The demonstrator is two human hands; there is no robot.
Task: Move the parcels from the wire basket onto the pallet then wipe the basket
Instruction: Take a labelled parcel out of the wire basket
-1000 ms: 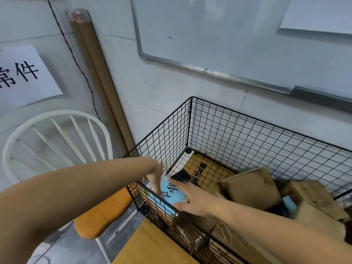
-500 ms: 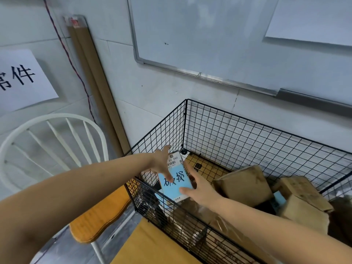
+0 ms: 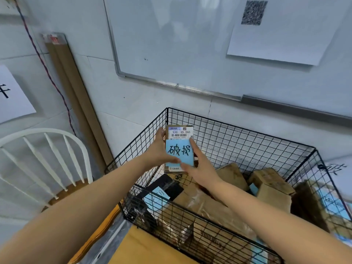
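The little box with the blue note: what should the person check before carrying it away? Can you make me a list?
1. Grip on the small parcel: the left hand holds its left edge and the right hand holds its right edge. Ok.
2. The blue note lies flat on the parcel's front. Ok.
3. The parcel is held apart from the other parcels below it. Ok.
4. Parcel above the rim of the wire basket: cannot tell.
5. Where the pallet is: not in view. Cannot tell.
6. Basket ready for wiping: parcels lie inside. Not ok.
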